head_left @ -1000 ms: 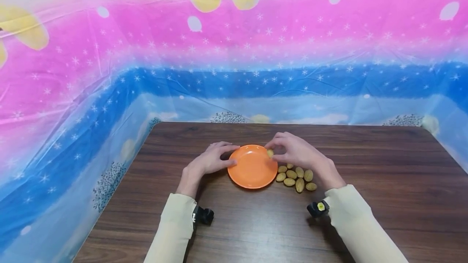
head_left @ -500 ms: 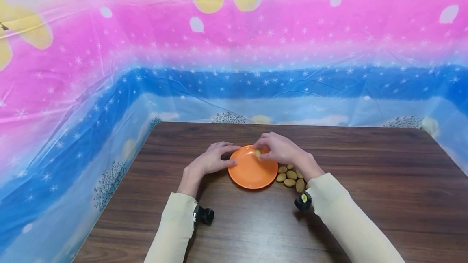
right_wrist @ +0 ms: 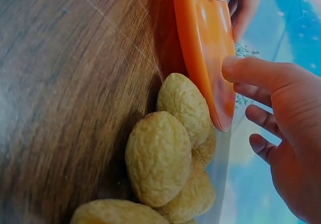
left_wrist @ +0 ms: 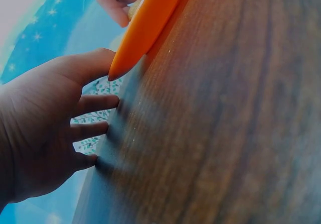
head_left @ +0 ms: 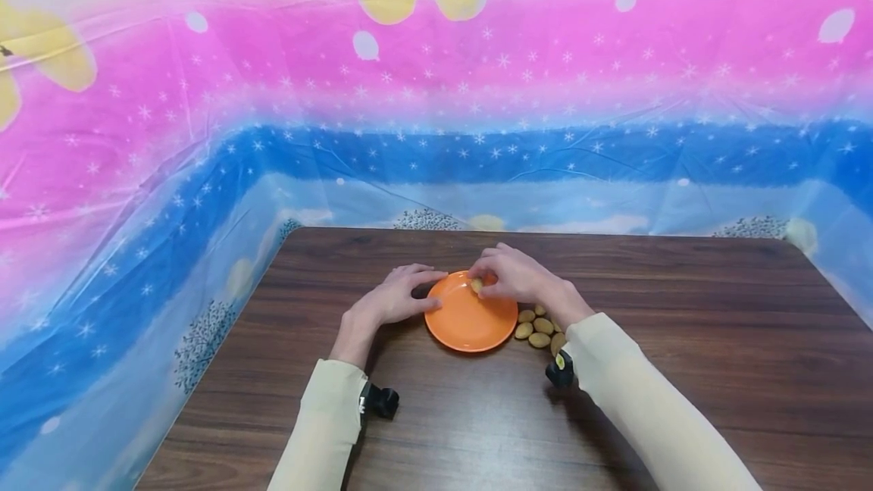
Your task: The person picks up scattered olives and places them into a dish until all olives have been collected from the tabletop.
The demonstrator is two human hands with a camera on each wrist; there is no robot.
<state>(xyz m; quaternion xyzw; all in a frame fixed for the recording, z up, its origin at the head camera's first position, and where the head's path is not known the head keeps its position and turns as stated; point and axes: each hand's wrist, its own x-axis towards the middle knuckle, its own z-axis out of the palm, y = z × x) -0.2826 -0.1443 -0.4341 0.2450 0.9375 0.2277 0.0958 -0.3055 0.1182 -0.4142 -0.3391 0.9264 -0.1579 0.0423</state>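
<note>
An orange plate (head_left: pixel 470 324) lies on the wooden table, seen nearly edge-on in both wrist views. My left hand (head_left: pixel 398 294) rests at its left rim, thumb over the edge, the other fingers spread straight toward the tabletop (left_wrist: pixel 215 113). Above the far part of the plate, my right hand (head_left: pixel 514 275) pinches one small potato (head_left: pixel 476 286) between thumb and fingertips. In the left wrist view this potato (left_wrist: pixel 134 9) shows just behind the plate's rim. From the right wrist, the thumb (right_wrist: pixel 256 73) overlaps the plate and the held potato is hidden.
Several wrinkled yellow-brown potatoes (head_left: pixel 542 326) lie against the plate's right side, partly covered by my right wrist. A black wrist camera (head_left: pixel 378 401) sits on each cuff. Patterned cloth (head_left: pixel 436 150) hangs behind the table's far edge.
My right hand has moved left with the potato, from the plate's right rim to over its far part. My left hand and the plate have stayed in place.
</note>
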